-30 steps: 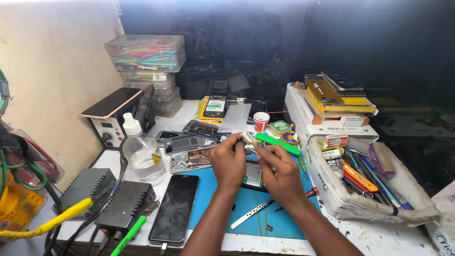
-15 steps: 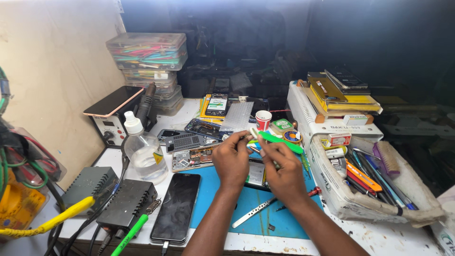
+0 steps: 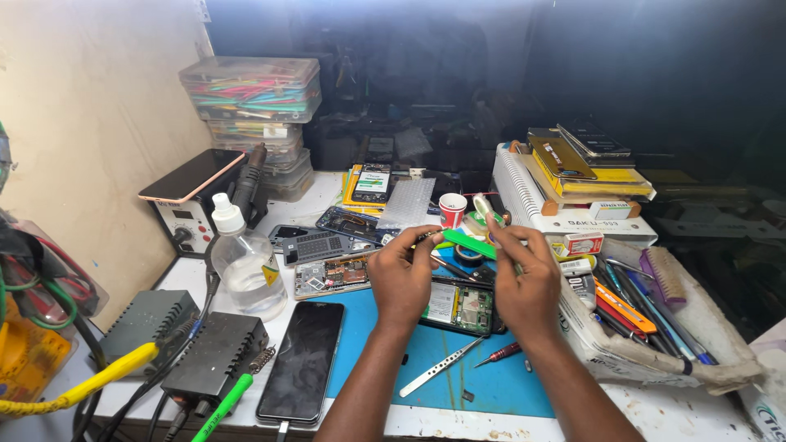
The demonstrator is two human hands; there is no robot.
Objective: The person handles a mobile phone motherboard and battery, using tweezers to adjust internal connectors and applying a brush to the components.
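Compared with a second ago, both hands are a little higher and closer together above the blue mat (image 3: 499, 381), and the green tool (image 3: 468, 243) now lies across between them instead of beside them.

The left hand (image 3: 403, 277) has its fingers curled closed, and the fingertips pinch something thin and dark; it is too small to say what it is. The right hand (image 3: 526, 282) is also closed, with fingers bent around the right end of the green tool. Directly under the hands an opened phone (image 3: 458, 307) lies on the mat, with its inner boards showing; the hands cover its upper edge.

Nearest to the camera, a black phone (image 3: 304, 372) lies face up at the left edge of the mat, with a cable at its bottom end. A metal pry tool (image 3: 438, 368) and a small red screwdriver (image 3: 501, 354) lie on the mat below the opened phone. To the left stand two dark boxes with cables and a yellow handle (image 3: 90, 385).

Further back, a plastic bottle (image 3: 246, 266) with clear liquid stands left of the hands, and beside it a circuit board (image 3: 332, 276). At the right, a torn white tray (image 3: 655, 352) holds pens, knives and a brush; the picture cuts off its right end.

Farthest away are a red paper cup (image 3: 452, 209), a stack of clear plastic boxes (image 3: 254, 106) and a pile of books (image 3: 573, 192). The background behind them is dark and hard to read.
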